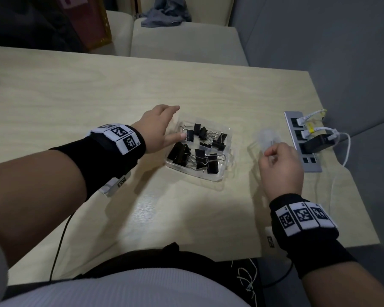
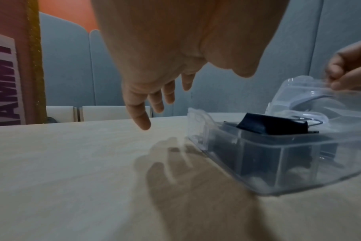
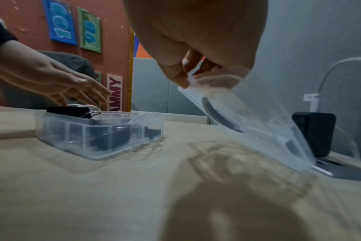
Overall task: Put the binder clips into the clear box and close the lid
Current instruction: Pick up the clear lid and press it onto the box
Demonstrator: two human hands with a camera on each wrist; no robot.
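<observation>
Holding lid (image 1: 267, 138) pinched in right hand (image 1: 279, 167), left hand (image 1: 157, 127) flat beside clear box (image 1: 225, 171) of binder clips (image 1: 200, 147) mid-surface. From left wrist: fingers (image 2: 142, 120) spread wide. From right wrist: clip (image 3: 70, 110) above rim, risking jammed closure.

— How many binder clips (image 1: 212, 163) are pictured in front of you?

— I count about ten, all black, in a jumble; they overlap, so I cannot tell exactly.

— And containers?

— One clear box (image 1: 195, 177), one lid (image 1: 265, 137).

— Hands in view?

— Two, both mine: one left hand (image 1: 157, 129), one right hand (image 1: 279, 167), with two marked wristbands (image 1: 118, 140), one on each wrist.

— Anything else?

— One table (image 1: 98, 89), one power strip (image 1: 309, 161), carrying two white plugs (image 1: 302, 120) and one black adapter (image 1: 318, 141).
</observation>
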